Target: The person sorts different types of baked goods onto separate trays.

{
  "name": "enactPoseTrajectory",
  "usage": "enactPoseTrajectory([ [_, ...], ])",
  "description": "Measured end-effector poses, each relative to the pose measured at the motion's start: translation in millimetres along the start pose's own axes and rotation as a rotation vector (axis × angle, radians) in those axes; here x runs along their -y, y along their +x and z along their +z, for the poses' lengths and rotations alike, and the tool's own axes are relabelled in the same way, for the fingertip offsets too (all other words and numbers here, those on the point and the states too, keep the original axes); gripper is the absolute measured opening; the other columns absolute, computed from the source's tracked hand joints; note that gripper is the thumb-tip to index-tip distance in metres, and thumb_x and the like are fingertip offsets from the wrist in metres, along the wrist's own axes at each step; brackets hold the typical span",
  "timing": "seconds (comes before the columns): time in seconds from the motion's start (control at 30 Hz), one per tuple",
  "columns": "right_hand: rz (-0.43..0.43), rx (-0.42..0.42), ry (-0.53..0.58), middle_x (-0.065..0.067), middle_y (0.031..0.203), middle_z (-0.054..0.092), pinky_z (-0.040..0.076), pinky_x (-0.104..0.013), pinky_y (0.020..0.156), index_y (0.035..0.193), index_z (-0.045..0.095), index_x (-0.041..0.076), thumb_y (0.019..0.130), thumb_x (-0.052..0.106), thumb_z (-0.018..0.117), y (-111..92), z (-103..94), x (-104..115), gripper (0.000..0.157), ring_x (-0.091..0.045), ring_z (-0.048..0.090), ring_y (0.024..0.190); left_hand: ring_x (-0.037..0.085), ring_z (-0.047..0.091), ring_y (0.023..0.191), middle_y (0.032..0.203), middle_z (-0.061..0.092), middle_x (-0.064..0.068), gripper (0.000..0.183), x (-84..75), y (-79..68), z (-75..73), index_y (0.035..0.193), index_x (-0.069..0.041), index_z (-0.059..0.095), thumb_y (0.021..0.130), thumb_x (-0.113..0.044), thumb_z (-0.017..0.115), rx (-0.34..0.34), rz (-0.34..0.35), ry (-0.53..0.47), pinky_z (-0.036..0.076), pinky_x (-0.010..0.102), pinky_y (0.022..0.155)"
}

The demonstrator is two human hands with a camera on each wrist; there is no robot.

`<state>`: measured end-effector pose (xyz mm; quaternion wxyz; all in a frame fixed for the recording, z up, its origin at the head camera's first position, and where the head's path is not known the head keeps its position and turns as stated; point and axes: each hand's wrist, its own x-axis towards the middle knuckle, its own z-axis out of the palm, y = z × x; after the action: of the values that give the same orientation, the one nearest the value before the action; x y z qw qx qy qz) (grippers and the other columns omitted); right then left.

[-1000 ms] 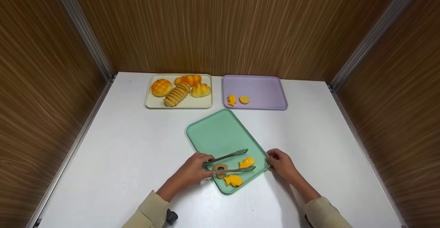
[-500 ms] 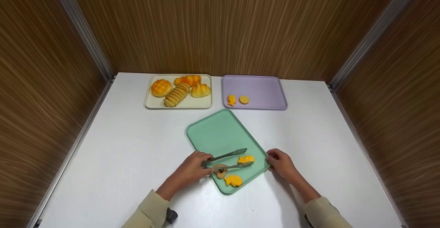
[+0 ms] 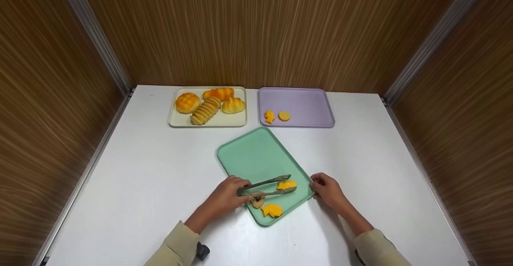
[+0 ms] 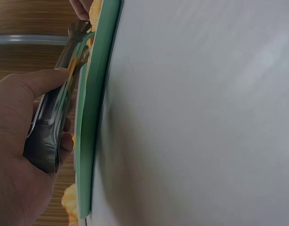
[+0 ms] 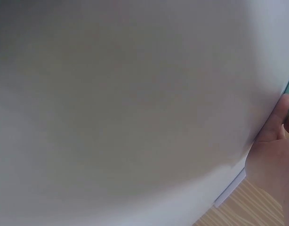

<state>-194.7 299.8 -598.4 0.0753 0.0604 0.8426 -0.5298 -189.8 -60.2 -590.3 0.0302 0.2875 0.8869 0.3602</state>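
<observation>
My left hand (image 3: pixel 228 194) grips metal tongs (image 3: pixel 263 183) low over the near half of a green tray (image 3: pixel 256 158). The arms of the tongs stand apart, one on each side of a yellow fish-shaped piece (image 3: pixel 286 185); whether they touch it I cannot tell. Under the tongs' near arm lies a brown ring-shaped cookie (image 3: pixel 258 203), partly covered. A second yellow fish-shaped piece (image 3: pixel 272 210) rests by the tray's near corner. At the right corner, my right hand (image 3: pixel 329 192) pinches the tray's rim. The left wrist view shows thumb and fingers around the tongs (image 4: pixel 44 134).
Behind the green tray, a cream tray (image 3: pixel 173 117) bears several breads (image 3: pixel 205 111). To its right a lilac tray (image 3: pixel 308 107) holds a small yellow fish-shaped piece (image 3: pixel 269 116) and a round yellow piece (image 3: pixel 284 116). Wood-grain walls (image 3: pixel 256 33) enclose the white table (image 3: pixel 140 170).
The tongs' near arm has moved up toward the far arm, narrowing their gap. The yellow fish-shaped piece between them has shifted slightly to the left and away. The right hand and the tray have stayed put.
</observation>
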Motion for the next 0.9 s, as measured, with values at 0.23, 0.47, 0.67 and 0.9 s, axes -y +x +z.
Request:
enactPoseTrajectory([
  [0.23,0.032,0.009,0.016,-0.011,0.094,0.059,0.052,-0.027,0.062,0.119,0.061,-0.005,0.099,0.001,0.056,0.1,0.2,1.0,0.021,-0.017,0.059,0.073,0.015,0.057,0.098,0.112,0.072,0.001,0.029,0.3,-1.9,0.6,0.117,-0.013,0.073,0.091,-0.026,0.076,-0.015,-0.001,-0.027,0.049,0.032,0.083],
  [0.47,0.038,0.006,0.0,-0.011,0.096,0.059,0.052,-0.027,0.064,0.121,0.061,-0.004,0.099,0.003,0.057,1.0,-0.5,1.0,0.023,-0.017,0.06,0.074,0.015,0.056,0.096,0.111,0.072,0.002,0.03,0.5,-1.3,0.7,0.116,-0.013,0.073,0.09,-0.026,0.077,-0.032,-0.002,-0.055,0.048,0.031,0.081],
  [0.67,0.031,0.009,0.008,-0.011,0.095,0.059,0.052,-0.027,0.063,0.12,0.061,-0.004,0.099,0.003,0.058,0.1,0.0,1.2,0.021,-0.017,0.059,0.074,0.016,0.056,0.093,0.109,0.074,0.002,0.031,1.6,3.1,-0.3,0.114,-0.012,0.074,0.087,-0.027,0.079,-0.06,-0.02,-0.091,0.046,0.031,0.079],
  [0.9,0.026,0.003,0.003,-0.011,0.095,0.06,0.052,-0.027,0.063,0.119,0.061,-0.003,0.1,0.004,0.058,0.0,-0.2,0.7,0.021,-0.017,0.06,0.074,0.015,0.055,0.096,0.11,0.072,0.001,0.029,5.8,17.8,-1.1,0.116,-0.015,0.073,0.09,-0.027,0.076,-0.106,-0.094,-0.123,0.049,0.033,0.082],
])
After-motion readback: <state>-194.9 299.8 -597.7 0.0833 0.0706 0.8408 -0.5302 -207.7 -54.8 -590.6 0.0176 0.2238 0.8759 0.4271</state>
